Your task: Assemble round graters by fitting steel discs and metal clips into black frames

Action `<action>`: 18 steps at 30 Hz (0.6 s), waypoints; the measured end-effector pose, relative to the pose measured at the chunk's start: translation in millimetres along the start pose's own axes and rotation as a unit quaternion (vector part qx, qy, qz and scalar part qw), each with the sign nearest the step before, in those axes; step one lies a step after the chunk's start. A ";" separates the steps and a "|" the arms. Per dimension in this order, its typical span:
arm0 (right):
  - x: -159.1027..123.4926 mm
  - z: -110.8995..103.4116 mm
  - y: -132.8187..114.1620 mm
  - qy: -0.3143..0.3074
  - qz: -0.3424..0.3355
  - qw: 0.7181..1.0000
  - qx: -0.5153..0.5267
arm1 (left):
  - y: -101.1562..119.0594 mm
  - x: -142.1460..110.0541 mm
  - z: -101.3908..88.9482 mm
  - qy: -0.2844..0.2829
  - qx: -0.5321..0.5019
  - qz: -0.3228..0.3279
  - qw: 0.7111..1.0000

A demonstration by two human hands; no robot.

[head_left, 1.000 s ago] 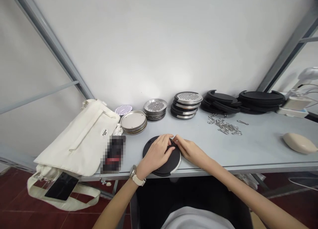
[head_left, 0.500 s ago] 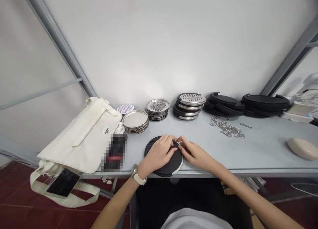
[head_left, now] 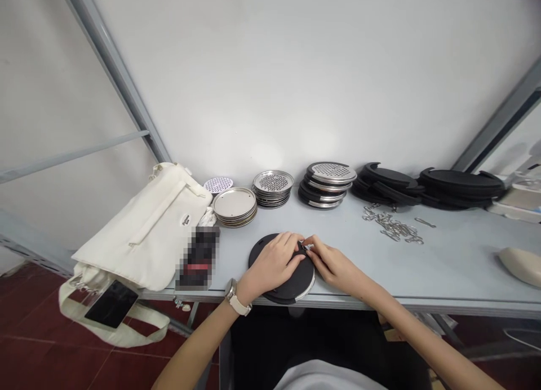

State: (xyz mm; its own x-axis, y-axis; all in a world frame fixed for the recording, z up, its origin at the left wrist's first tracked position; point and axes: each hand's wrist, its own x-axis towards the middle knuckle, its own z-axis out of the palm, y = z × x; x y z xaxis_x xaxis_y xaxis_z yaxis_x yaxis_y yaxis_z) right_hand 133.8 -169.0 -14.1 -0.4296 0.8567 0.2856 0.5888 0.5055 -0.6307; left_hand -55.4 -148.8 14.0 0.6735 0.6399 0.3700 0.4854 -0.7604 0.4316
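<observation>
A black round disc with a silver edge showing at its lower right lies near the front edge of the table. My left hand rests over its top, fingers bent and closed on it near the upper right rim. At that same rim my right hand pinches a small shiny metal clip, mostly covered by the fingertips. Both hands' fingertips nearly meet there. Right of the hands lies a loose pile of metal clips, with one clip apart from it.
Along the wall stand metal plates, grater discs, a stack of graters in black holders and black round holders. A white bag and a blurred dark item are left. A beige rounded object sits right.
The camera view has shifted slightly, moving the scene a little to the right. Both hands stay at the disc's rim with nearly the same grip.
</observation>
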 end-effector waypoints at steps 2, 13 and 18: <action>0.3 0.8 0.8 0.003 -0.003 1.000 0.002 | 0.4 -0.1 -0.6 -0.001 -0.001 0.000 1.000; 0.8 1.5 0.2 -0.003 -0.006 1.000 0.004 | 0.3 -0.1 -0.8 -0.005 -0.004 -0.007 1.000; 1.4 1.5 0.1 -0.004 -0.007 1.000 0.005 | 0.6 -0.1 -0.2 -0.003 -0.004 -0.007 1.000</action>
State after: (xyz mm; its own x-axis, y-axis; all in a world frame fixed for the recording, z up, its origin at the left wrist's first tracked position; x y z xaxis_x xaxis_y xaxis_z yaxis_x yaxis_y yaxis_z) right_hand 132.2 -167.9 -14.8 -0.4427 0.8486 0.2895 0.5757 0.5165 -0.6339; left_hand -55.3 -149.2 14.4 0.6704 0.6498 0.3581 0.4902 -0.7503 0.4436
